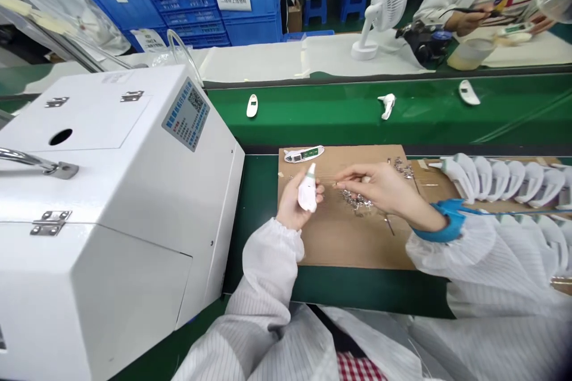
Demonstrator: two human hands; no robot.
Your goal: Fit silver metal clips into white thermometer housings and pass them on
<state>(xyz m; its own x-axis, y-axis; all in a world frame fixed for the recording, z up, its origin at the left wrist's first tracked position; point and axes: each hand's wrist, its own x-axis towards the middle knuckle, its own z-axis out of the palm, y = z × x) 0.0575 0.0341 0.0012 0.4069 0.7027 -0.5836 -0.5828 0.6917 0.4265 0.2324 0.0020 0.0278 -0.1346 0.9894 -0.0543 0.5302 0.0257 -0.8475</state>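
Observation:
My left hand (pixel 295 202) is closed around a small white thermometer housing (pixel 308 189), held upright over the left part of a brown cardboard sheet (pixel 348 238). My right hand (pixel 379 187) reaches across the sheet with fingertips pinched together near the housing's tip; what they pinch is too small to make out. Under that hand lies a pile of small metal clips (pixel 356 199). A blue wrist strap (pixel 449 220) circles my right wrist. An opened housing with a green circuit board (pixel 304 154) lies at the sheet's far edge.
A large white machine (pixel 102 202) fills the left side. A row of white housings (pixel 504 178) stands at the right. Loose white housings (pixel 252 105) (pixel 386 104) (pixel 468 93) lie on the green conveyor belt (pixel 339 113). A white fan (pixel 384 9) and blue crates (pixel 214 0) stand beyond; another person's hands (pixel 469 21) work opposite.

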